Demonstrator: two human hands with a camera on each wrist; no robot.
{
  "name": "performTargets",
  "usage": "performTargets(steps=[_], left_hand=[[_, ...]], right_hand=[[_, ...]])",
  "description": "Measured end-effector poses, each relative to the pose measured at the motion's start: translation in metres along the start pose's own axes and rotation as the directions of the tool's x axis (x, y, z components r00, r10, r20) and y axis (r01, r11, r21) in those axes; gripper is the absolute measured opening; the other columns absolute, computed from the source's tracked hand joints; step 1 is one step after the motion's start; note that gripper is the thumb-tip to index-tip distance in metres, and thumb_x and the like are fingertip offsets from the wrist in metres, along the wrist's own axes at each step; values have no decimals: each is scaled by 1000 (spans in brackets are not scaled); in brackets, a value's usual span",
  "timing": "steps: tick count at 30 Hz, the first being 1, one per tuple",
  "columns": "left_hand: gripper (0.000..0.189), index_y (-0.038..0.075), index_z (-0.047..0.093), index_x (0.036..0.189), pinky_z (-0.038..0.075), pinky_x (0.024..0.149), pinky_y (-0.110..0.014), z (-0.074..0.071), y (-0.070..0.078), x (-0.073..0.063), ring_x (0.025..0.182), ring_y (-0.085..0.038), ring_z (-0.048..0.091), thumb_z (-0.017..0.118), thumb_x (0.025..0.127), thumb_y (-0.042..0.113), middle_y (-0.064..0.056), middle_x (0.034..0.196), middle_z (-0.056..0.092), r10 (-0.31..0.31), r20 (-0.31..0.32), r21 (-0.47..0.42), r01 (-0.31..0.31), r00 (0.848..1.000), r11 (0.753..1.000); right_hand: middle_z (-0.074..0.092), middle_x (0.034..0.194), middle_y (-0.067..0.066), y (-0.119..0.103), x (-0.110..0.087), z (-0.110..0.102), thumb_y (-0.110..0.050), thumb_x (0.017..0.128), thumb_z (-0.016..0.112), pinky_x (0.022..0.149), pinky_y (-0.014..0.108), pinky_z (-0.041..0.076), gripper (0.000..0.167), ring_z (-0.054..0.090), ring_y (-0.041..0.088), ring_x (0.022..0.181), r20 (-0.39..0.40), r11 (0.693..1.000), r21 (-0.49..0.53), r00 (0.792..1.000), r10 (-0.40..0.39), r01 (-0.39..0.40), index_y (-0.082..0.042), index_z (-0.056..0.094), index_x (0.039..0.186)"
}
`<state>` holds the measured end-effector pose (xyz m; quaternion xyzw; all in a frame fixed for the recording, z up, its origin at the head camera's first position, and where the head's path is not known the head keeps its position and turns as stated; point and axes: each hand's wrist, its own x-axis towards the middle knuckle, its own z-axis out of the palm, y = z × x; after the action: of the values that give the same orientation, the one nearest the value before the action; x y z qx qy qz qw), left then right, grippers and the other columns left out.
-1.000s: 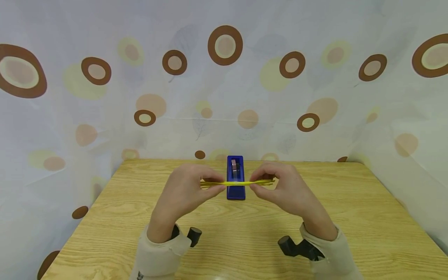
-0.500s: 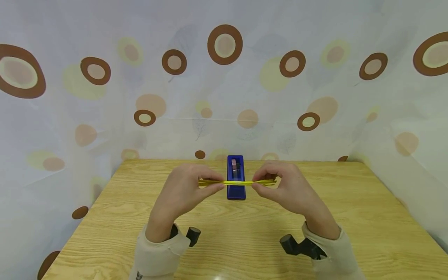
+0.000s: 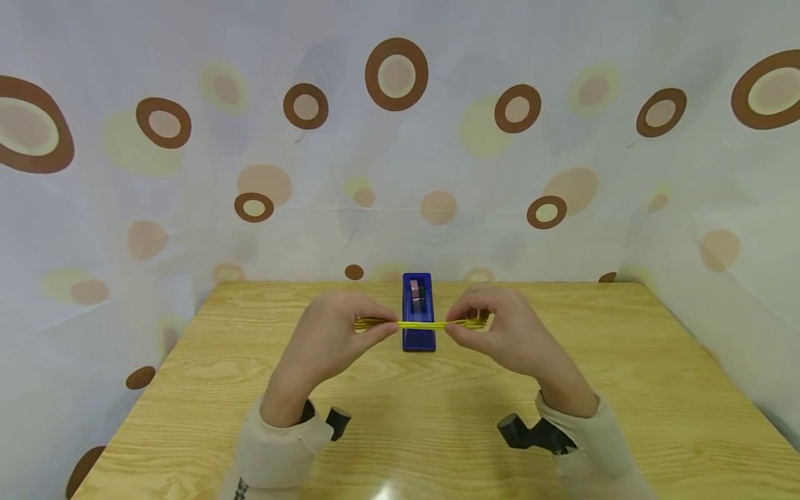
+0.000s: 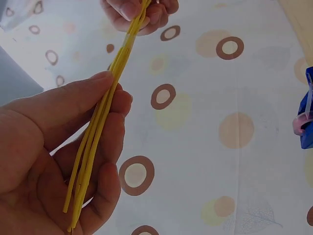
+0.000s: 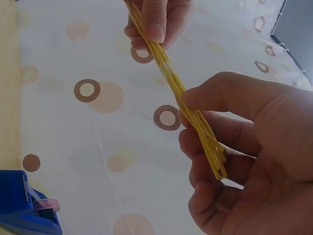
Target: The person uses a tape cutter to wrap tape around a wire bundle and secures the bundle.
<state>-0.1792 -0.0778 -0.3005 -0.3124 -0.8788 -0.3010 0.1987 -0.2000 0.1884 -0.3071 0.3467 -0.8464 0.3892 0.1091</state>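
A bundle of thin yellow sticks [image 3: 421,325] is held level between both hands in the head view. My left hand [image 3: 334,333] pinches its left part between thumb and fingers, and my right hand [image 3: 503,330] pinches its right part. A clear, shiny band, apparently tape [image 5: 167,68], wraps the bundle's middle. In the left wrist view several loose stick ends [image 4: 80,196] spread across the curled fingers. The right-hand ends [image 5: 217,166] lie close together over the right fingers. Below and beyond the bundle stands a blue tape dispenser [image 3: 419,340], partly covered by it.
The dispenser carries a pink-cored roll of tape [image 3: 415,289] near its far end. Under everything is a wood-grain table [image 3: 400,430]. A pale curtain [image 3: 337,160] with brown ring patterns rises behind its far edge. Black wrist mounts [image 3: 515,432] show at the sleeves.
The head view has shifted slightly, so the dispenser and curtain sit a little higher and further left. Both hands keep their pinch on the yellow sticks, with only tiny movement.
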Motion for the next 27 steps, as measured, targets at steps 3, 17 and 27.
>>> performTargets(steps=[3,17,27], left_hand=[[9,19,81,93,53,69,-25,4,-3,0,78,-2,66,80,84,22,10,87,73,-6,12,15,6,1000,1000],[7,19,81,92,51,66,-23,25,-12,-5,74,-1,64,80,85,21,10,85,72,-47,81,25,45,996,999],[6,19,81,93,51,68,-23,35,-21,-11,75,-1,65,77,87,21,11,87,73,-86,154,37,82,984,996]], right_hand=[[63,83,-10,5,0,2,-9,87,76,65,33,46,11,53,13,73,19,1000,2,1000,10,-10,-20,75,86],[63,81,-12,25,-9,15,-12,89,75,64,34,45,13,55,12,73,66,999,-2,997,46,-46,-25,74,86],[63,83,-11,36,-12,25,-17,91,74,64,34,45,4,56,11,73,123,996,2,989,87,-87,-19,76,89]])
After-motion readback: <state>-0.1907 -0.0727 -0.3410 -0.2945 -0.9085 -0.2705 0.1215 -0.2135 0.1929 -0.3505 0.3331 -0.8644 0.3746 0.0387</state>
